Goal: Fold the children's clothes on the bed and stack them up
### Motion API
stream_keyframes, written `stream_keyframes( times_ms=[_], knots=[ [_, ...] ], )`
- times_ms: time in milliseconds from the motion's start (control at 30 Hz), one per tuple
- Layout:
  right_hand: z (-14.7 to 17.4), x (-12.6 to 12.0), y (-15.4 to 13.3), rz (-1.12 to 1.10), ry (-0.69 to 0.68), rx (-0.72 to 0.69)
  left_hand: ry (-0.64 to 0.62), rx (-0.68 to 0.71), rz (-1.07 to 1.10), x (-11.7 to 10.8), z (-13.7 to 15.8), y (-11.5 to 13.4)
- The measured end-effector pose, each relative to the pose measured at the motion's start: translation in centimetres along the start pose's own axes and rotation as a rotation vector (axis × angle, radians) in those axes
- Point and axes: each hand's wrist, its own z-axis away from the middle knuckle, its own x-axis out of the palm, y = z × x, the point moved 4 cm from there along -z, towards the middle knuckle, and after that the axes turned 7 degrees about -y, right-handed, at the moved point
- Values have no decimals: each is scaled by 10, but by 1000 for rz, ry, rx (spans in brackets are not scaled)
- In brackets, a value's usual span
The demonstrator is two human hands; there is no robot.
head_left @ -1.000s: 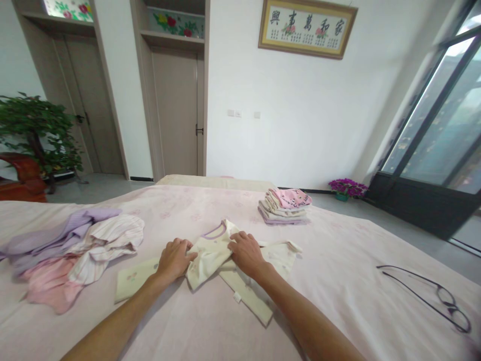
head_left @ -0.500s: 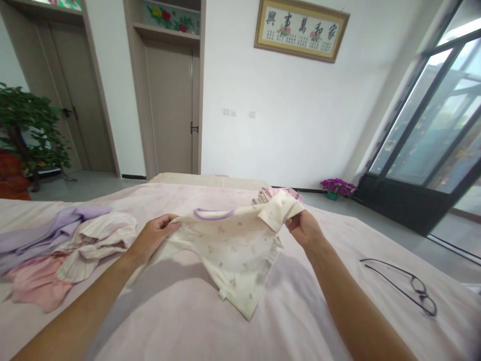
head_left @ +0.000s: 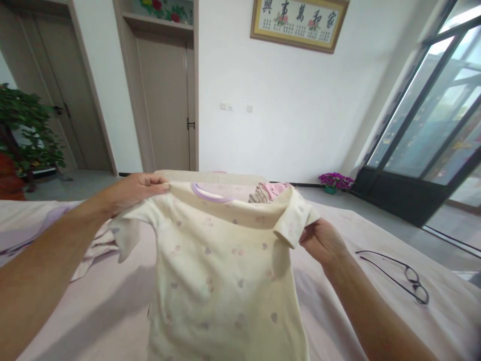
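Note:
A small cream short-sleeved shirt (head_left: 225,265) with a lilac neckband and a faint heart and cherry print hangs spread out in front of me. My left hand (head_left: 141,189) pinches it at the shoulder on the left, and that sleeve droops below my wrist. At the other side, my right hand (head_left: 321,238) is closed on the edge of the right sleeve. The shirt's lower hem runs out of view at the bottom.
A pink bedspread (head_left: 330,311) lies underneath. Eyeglasses (head_left: 408,281) rest on it at the right. Folded pink clothing (head_left: 268,191) sits behind the shirt. Crumpled clothes (head_left: 99,245) lie at the left, partly behind my left arm. Purple flowers (head_left: 335,181) stand on the floor.
Both hands have moved apart, the left one also upward. The shirt, bunched and slanting before, now hangs wide and nearer to me, its front spread out.

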Motion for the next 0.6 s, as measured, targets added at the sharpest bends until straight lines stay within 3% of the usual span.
stream_keyframes(
  times_ms=[33, 67, 133, 200, 267, 333, 400, 500, 600],
  knots=[
    [-5, -4, 19, 3, 6, 21, -131, -2, -60, 23, -12, -13],
    [-8, -10, 39, 27, 7, 62, -175, -5, -170, 43, -23, -26],
    [-14, -27, 77, 168, -22, 190, -167, -58, -262, 81, -36, -52],
    [-17, -54, 104, 281, 81, 243, -124, -140, -376, 112, -39, -71],
    [-20, -76, 115, 429, 204, 179, -74, -124, -443, 138, -35, -76],
    [-22, -80, 113, 658, 204, 53, -46, -17, -474, 162, -29, -69],
    [-21, -62, 105, 915, 67, -103, -55, 108, -446, 186, -21, -56],
    [-13, -13, 100, 1247, -277, -295, -94, 236, -398, 220, -9, -43],
    [-8, 20, 109, 1410, -457, -298, -126, 247, -414, 244, -3, -45]
  ],
)
